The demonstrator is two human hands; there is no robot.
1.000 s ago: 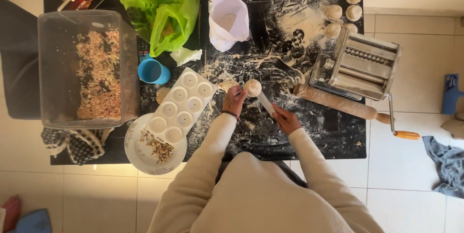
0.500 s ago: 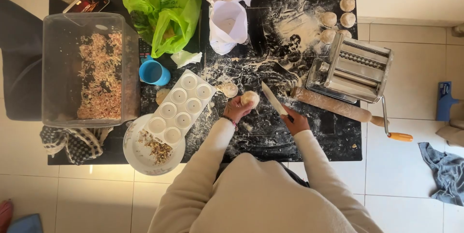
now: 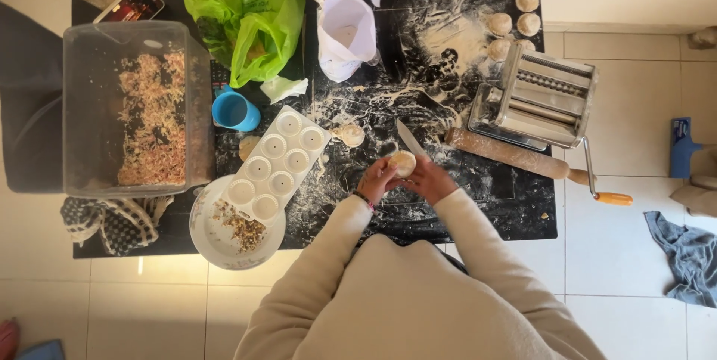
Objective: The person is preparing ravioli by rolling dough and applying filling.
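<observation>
My left hand and my right hand meet over the floured black table, cupping a small round dough ball between them. A knife shows its blade just above my right hand, pointing up-left. Its handle is hidden under the hand, so I cannot tell if it is gripped. A flattened dough piece lies to the left. Beside it is a white mould tray with round cups.
A plate with chopped filling sits under the mould's lower end. A blue cup, a clear bin, a green bag and a white paper bag stand behind. At right are a pasta machine, a rolling pin and several dough balls.
My right hand moved left from holding the knife out to the side and closed onto the dough ball. My left hand lowered the ball toward the table's front.
</observation>
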